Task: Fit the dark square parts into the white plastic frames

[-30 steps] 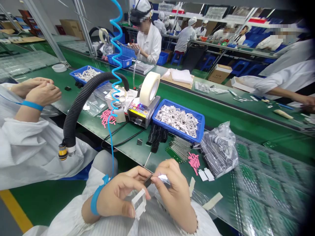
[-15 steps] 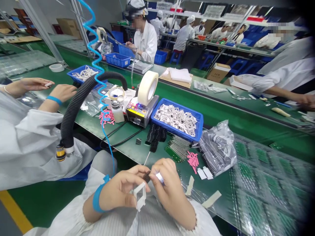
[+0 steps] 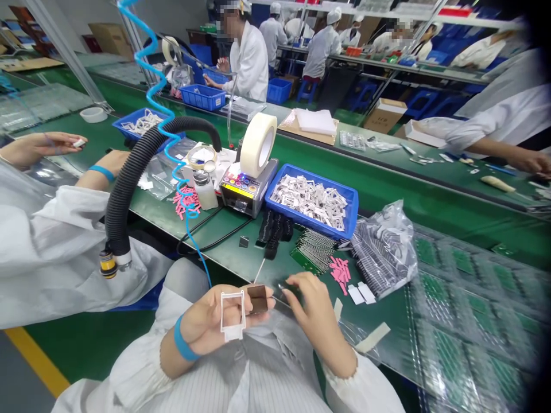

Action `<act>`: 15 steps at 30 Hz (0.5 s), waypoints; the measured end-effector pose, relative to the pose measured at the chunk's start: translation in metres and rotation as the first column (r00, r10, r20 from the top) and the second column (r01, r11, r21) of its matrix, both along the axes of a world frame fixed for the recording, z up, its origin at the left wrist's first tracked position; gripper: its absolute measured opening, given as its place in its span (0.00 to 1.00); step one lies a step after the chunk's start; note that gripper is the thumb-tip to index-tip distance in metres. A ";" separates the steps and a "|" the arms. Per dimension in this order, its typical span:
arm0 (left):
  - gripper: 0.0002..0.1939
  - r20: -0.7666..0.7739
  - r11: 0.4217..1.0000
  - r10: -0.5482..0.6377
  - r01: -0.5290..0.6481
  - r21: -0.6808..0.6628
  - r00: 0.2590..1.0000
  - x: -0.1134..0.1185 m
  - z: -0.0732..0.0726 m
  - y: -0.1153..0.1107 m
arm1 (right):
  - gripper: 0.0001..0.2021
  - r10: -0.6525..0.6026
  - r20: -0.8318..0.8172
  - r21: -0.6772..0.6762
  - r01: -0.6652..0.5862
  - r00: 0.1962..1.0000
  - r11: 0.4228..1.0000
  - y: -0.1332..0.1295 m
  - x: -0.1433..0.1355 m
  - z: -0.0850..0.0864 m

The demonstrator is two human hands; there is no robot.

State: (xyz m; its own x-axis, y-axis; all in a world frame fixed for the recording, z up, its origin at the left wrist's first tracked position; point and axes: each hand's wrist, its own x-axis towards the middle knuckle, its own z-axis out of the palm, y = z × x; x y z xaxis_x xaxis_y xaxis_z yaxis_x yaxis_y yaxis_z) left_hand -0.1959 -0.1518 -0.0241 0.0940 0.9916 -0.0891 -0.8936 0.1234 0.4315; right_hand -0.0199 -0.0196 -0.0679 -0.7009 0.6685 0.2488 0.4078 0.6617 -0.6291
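Observation:
My left hand (image 3: 215,321) is turned palm up, holding a white plastic frame (image 3: 233,330) near the palm. A small dark brown screen panel (image 3: 258,299) lies along the same hand's fingers, beside the frame. My right hand (image 3: 314,312) is to the right of the panel, apart from it, over the bench's front edge. Its thumb and index fingertip come close together around a small shiny piece, too unclear to name. Behind it are pink strips (image 3: 340,274), white tabs (image 3: 361,292) and a green board with rows of pins (image 3: 313,250).
A blue bin (image 3: 353,215) of white frames stands beside a tape dispenser (image 3: 243,195). A bag of striped parts (image 3: 385,246) and trays of green boards (image 3: 456,292) are on the right. A black hose (image 3: 118,201) and a co-worker's sleeve (image 3: 69,229) are at left.
My hands have moved apart, the right one away from the brown panel. My left hand has turned palm up, bringing the frame and panel flat into view.

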 end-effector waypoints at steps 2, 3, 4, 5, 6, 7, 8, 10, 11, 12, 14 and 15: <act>0.14 -0.023 1.000 -0.013 0.014 0.019 1.000 0.001 0.002 0.001 | 0.13 0.128 -0.178 -0.125 -0.151 0.976 0.981 -0.006 -0.003 0.023; 0.15 -0.036 0.999 -0.018 0.019 0.026 0.999 0.002 0.004 0.001 | 0.17 0.197 -0.250 -0.163 -0.241 0.948 0.957 -0.009 -0.005 0.034; 0.15 -0.045 0.999 -0.022 0.024 0.032 0.999 0.002 0.005 0.001 | 0.20 0.259 -0.292 -0.168 -0.316 0.921 0.934 -0.012 -0.008 0.044; 0.15 -0.051 0.999 -0.023 0.025 0.034 0.998 0.003 0.005 0.002 | 0.21 0.306 -0.309 -0.151 -0.364 0.901 0.919 -0.013 -0.011 0.050; 0.16 -0.055 0.999 -0.023 0.024 0.032 0.998 0.003 0.006 0.001 | 0.20 0.334 -0.315 -0.121 -0.387 0.888 0.914 -0.014 -0.015 0.055; 0.16 -0.056 0.999 -0.020 0.022 0.026 0.998 0.003 0.007 0.001 | 0.19 0.344 -0.322 -0.092 -0.390 0.882 0.916 -0.014 -0.018 0.056; 0.16 -0.053 1.000 -0.018 0.019 0.018 0.998 0.003 0.007 0.001 | 0.17 0.340 -0.333 -0.070 -0.383 0.879 0.921 -0.014 -0.022 0.056; 0.16 -0.044 1.000 -0.014 0.014 0.003 0.999 0.004 0.007 0.000 | 0.15 0.325 -0.352 -0.045 -0.362 0.878 0.931 -0.013 -0.027 0.053; 0.16 -0.039 1.000 -0.013 0.013 -0.001 0.999 0.004 0.007 0.000 | 0.15 0.322 -0.353 -0.033 -0.356 0.878 0.934 -0.013 -0.028 0.052; 0.16 -0.033 1.000 -0.015 0.015 -0.001 0.999 0.004 0.007 0.000 | 0.14 0.324 -0.349 -0.013 -0.350 0.879 0.937 -0.012 -0.029 0.051; 0.17 -0.030 1.000 -0.021 0.021 0.003 0.999 0.003 0.007 0.001 | 0.12 0.329 -0.340 0.048 -0.333 0.881 0.942 -0.011 -0.029 0.052; 0.17 -0.040 1.000 -0.020 0.020 -0.001 0.999 0.003 0.006 0.002 | 0.11 0.318 -0.342 0.077 -0.311 0.884 0.947 -0.010 -0.028 0.054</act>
State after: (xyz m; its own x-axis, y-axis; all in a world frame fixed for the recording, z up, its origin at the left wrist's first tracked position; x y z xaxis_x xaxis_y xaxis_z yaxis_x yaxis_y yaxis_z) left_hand -0.1931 -0.1495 -0.0179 0.1099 0.9895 -0.0934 -0.8733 0.1410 0.4664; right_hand -0.0481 -0.0298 -0.0140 -0.7408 0.4195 0.5246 -0.0648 0.7327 -0.6774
